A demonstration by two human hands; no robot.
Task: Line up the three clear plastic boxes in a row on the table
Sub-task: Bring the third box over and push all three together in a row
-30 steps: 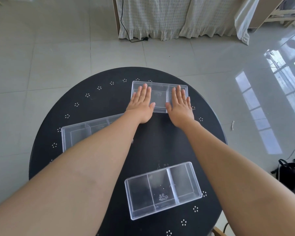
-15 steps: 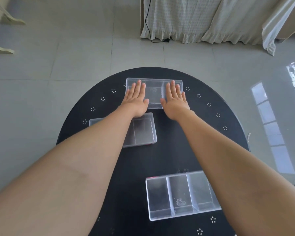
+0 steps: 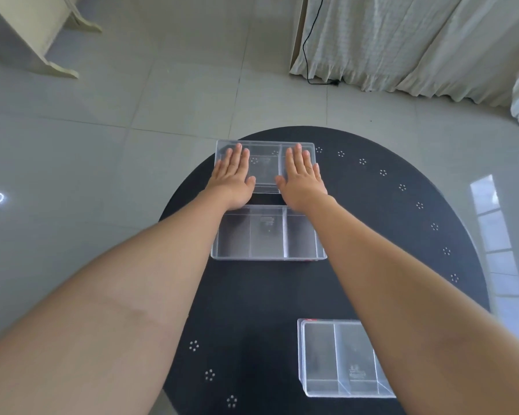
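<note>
Three clear plastic boxes with dividers sit on a round black table (image 3: 252,310). The far box (image 3: 265,172) lies near the table's far edge. My left hand (image 3: 232,178) lies flat on its left end and my right hand (image 3: 301,178) flat on its right end, palms down, fingers extended. The middle box (image 3: 267,235) sits just nearer than it, parallel, with a narrow gap between them; my wrists pass over its far edge. The near box (image 3: 336,357) lies at the lower right, turned the other way, partly hidden by my right forearm.
The table has small white dot clusters (image 3: 194,345) around its rim. Glossy grey floor tiles surround it. A white ruffled cloth (image 3: 402,40) with a black cable (image 3: 306,49) hangs at the back right. Pale furniture legs (image 3: 51,40) stand at the back left.
The view has swung sideways, so the table and boxes now sit further right. The middle box now appears straight in front of the far one. Both hands stay flat on the far box.
</note>
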